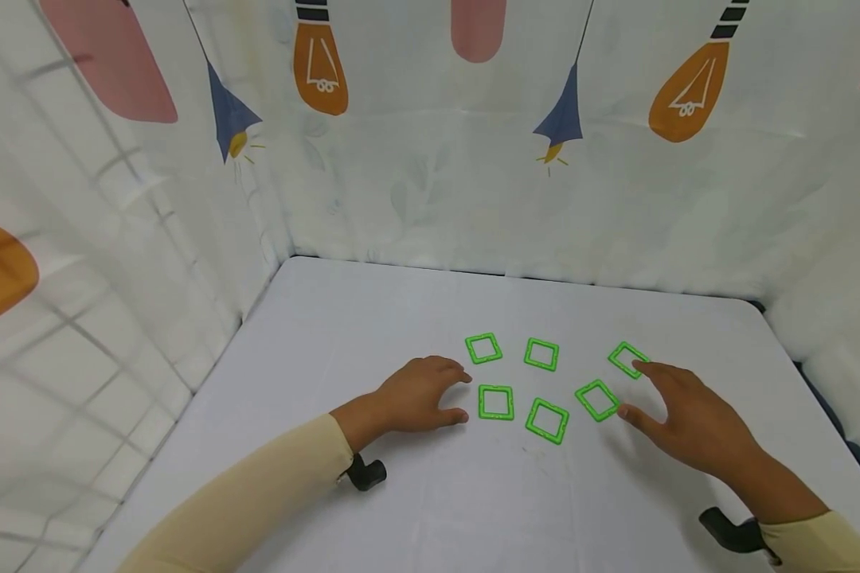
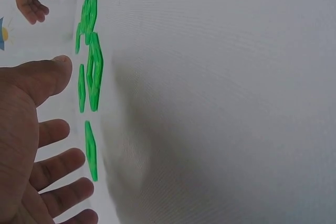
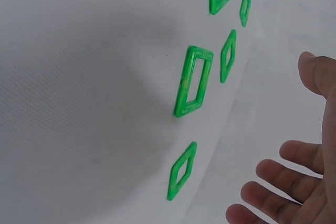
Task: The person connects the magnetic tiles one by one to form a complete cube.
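Observation:
Several bright green square frames lie flat and apart on the white table in two loose rows. My left hand [image 1: 421,395] hovers left of them, thumb and fingers spread and holding nothing. Nearest to it are the front left square frame [image 1: 496,388] and the back left square frame [image 1: 471,351]. On the other side, my right hand [image 1: 695,418] is also empty, with relaxed fingers. Its fingertips overlap the far right square frame [image 1: 623,366] and come close to the front right square frame [image 1: 588,406] in the head view. The right wrist view shows that hand apart from the frames.
The white table [image 1: 373,318] ends at a patterned curtain [image 1: 430,183] behind, with more cloth along the left and right sides. Between the outer square frames lie a back middle one [image 1: 544,342] and a front middle one [image 1: 544,434]. Black devices [image 1: 368,473] sit at both wrists.

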`<state>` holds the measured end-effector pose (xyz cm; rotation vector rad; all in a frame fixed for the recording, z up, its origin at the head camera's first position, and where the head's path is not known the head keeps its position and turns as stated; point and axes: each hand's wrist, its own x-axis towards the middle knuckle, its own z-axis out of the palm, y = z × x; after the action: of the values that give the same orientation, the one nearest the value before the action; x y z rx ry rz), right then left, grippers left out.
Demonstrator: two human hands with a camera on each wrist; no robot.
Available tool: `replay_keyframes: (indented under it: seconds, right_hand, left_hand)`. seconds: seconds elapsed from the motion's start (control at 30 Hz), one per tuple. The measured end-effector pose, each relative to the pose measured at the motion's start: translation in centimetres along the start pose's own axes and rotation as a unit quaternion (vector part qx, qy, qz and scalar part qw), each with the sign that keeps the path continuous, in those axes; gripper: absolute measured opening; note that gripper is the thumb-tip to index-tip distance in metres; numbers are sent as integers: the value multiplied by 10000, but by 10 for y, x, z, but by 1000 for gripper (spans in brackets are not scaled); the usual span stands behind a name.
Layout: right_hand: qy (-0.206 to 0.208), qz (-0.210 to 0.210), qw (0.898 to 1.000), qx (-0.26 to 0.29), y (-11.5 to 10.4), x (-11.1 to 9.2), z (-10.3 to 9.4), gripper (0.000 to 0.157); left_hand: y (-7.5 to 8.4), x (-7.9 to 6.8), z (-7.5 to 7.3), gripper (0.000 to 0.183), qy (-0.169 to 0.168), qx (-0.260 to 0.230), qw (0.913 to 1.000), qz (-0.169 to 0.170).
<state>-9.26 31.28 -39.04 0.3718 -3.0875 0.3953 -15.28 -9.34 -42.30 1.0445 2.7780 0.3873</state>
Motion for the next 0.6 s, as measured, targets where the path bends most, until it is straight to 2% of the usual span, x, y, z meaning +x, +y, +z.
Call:
replay_keyframes:
  seconds: [0.6]
  right_hand:
    - [-43, -3, 10000, -13, -7, 3, 4, 89]
  left_hand:
    - [7, 16, 9, 58, -245, 151, 9994, -174]
